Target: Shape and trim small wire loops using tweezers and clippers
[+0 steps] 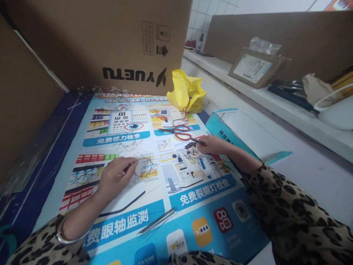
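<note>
My left hand is closed in a pinch above the printed poster. At its fingertips is a loose tangle of thin dark strands; whether they are thread or wire I cannot tell. My right hand is closed around a thin dark tool, whose kind is unclear. The tool's end reaches close to a pair of red-handled scissors lying on the poster, blades pointing left. More fine tangles are spread over the poster. Below them lies a bundle of straight dark strands.
A large cardboard box stands at the back. In front of its right side sits a crumpled yellow bag with red cord. An open teal-edged box is at the right, below a white ledge holding a small parcel.
</note>
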Available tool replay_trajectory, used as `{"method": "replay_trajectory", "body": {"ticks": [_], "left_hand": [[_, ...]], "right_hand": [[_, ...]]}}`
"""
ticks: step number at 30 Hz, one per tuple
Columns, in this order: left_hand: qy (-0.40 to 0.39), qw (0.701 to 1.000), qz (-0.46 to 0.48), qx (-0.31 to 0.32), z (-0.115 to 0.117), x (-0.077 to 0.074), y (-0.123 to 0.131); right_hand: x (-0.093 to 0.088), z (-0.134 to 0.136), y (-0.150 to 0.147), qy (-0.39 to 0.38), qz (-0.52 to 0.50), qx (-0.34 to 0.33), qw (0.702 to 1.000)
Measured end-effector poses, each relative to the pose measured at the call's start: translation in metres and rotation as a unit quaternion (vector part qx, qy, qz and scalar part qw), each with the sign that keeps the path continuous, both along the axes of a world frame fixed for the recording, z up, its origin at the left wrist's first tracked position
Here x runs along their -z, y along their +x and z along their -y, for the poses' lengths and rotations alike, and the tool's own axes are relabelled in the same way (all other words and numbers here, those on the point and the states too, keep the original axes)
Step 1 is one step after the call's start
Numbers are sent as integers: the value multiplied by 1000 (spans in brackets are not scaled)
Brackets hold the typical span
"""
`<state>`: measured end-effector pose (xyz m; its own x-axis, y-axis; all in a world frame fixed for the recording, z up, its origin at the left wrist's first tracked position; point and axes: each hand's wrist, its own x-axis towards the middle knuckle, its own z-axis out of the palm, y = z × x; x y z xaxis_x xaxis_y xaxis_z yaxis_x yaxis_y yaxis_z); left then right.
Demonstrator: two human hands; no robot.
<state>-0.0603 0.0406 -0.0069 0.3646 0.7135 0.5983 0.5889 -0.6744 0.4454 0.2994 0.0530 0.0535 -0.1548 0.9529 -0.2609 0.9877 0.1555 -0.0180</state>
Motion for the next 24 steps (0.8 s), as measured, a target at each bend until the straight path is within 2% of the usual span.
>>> {"method": "replay_trajectory", "body": {"ticks": [5, 15, 24], "left_hand": [[19, 1000, -1, 2, -1, -1, 1], [45, 999, -2, 6, -1, 1, -1], [50, 999, -8, 15, 0, -1, 0]], "right_hand": [[-8, 13, -1, 3, 26, -8, 1000], [20, 61, -24, 57, 70, -34, 995], [21, 49, -24, 55, 22, 5, 998]]}}
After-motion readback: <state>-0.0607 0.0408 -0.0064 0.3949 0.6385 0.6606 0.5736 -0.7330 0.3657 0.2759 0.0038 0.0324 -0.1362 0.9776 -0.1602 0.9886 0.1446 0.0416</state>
